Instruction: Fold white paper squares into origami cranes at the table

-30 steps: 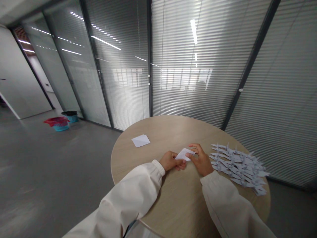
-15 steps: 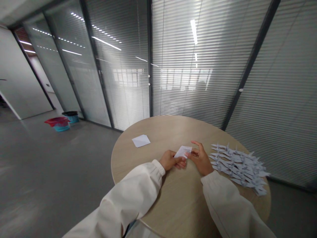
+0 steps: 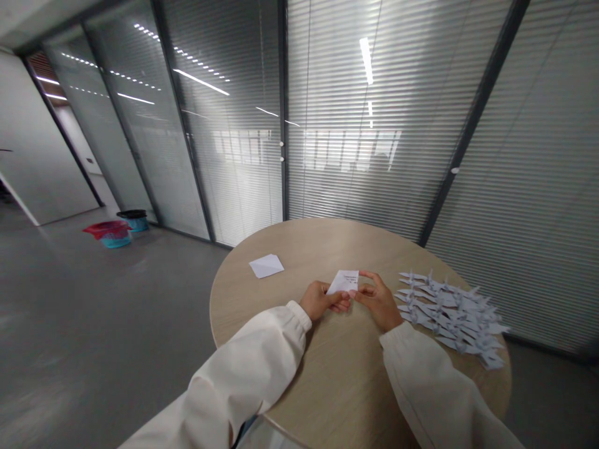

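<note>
A small folded white paper (image 3: 344,282) with printed text on it is held above the middle of the round wooden table (image 3: 309,240). My left hand (image 3: 322,300) pinches its lower left part, thumb on top. At its right edge, my right hand (image 3: 377,300) grips the paper with thumb and fingers, the index finger reaching along the upper right corner. To the left lies a flat white stack of paper (image 3: 266,265). Many folded paper cranes (image 3: 449,312) stand in rows on the right side of the table.
Glass partitions with blinds (image 3: 355,187) rise behind the table. On the floor at the left are a bin with a red liner (image 3: 110,232) and a bin with a black liner (image 3: 134,219).
The paper has turned slightly and shifted a little left between my hands. My right index finger has come down from its raised position to the paper's upper right corner.
</note>
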Demonstrator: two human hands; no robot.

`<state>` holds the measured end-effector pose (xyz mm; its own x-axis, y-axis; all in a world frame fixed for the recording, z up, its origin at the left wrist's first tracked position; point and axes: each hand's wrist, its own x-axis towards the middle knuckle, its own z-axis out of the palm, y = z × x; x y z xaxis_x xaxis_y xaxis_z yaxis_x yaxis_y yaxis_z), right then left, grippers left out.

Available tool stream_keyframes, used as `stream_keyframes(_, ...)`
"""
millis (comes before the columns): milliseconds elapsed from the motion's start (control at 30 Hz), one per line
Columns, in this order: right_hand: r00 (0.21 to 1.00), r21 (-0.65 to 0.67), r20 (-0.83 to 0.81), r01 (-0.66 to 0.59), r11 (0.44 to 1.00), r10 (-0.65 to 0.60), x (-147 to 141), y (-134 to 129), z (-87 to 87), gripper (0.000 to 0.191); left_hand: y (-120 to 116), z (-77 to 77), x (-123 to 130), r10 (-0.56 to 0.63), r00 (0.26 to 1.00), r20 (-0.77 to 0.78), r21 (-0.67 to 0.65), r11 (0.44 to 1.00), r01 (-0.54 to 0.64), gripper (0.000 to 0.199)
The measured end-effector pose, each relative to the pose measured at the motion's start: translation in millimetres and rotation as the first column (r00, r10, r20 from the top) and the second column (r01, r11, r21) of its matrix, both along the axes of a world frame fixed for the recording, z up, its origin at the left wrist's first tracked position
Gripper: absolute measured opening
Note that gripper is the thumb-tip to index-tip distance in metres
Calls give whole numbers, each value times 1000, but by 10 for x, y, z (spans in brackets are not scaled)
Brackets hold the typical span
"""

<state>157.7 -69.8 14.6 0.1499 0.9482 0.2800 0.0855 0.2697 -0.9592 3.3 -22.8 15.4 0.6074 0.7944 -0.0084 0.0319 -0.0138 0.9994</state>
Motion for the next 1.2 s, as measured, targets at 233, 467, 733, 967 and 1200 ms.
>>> stream_keyframes(233, 1000, 1, -30, -2, 1000, 2, 2, -12, 10, 45, -25, 15, 6, -25, 999, 29, -24, 999, 26, 42)
stream_keyframes(467, 1000, 24, 15, 18, 1000, -18, 18, -2, 4, 41, -30, 15, 7, -45, 999, 20, -57, 997, 46, 46)
stream_keyframes(733, 999, 16, 6, 51, 999, -52, -12, 7, -15, 49, 25, -21, -5, 3, 1000, 13, -36, 999, -3, 45)
stream_keyframes(967, 1000, -24, 1, -7, 1000, 7, -24, -11, -1, 54, -6, 3, -17, 2, 1000, -21, 35, 999, -1, 44)
stream_keyframes(1200, 998, -20, 39, 44, 999, -43, -9, -9, 4, 46, -19, -4, -6, -10, 1000, -7, 47, 999, 11, 45)
